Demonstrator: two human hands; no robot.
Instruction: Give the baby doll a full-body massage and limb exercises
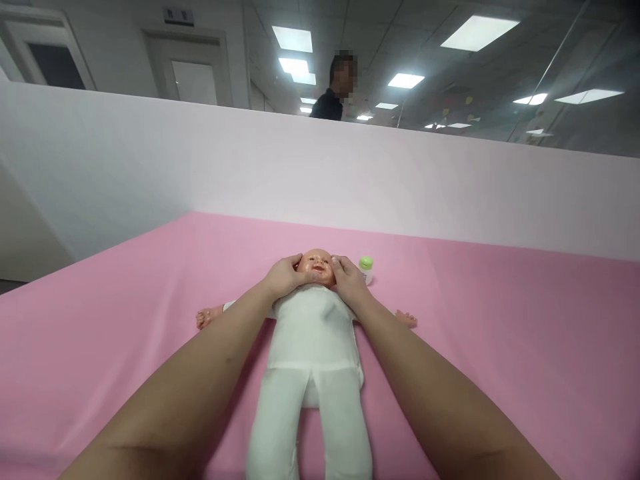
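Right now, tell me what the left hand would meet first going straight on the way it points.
The left hand would meet the doll's head first, as it appears to be resting against it. Beyond that is probably the right hand, though depth is hard to judge.

In front of you spreads a wide pink-covered surface [500, 353], faintly creased, with a plain white partition [400, 180] standing along its far edge. Beyond that, to your left, you have a grey wall [115, 40] with a far-left door [75, 50] with a dark pane, and a second door [165, 73] with a pale pane and a small sign [179, 16] above. Up to your right, bright rectangular light panels [480, 33] dot a dim grey ceiling [367, 25].
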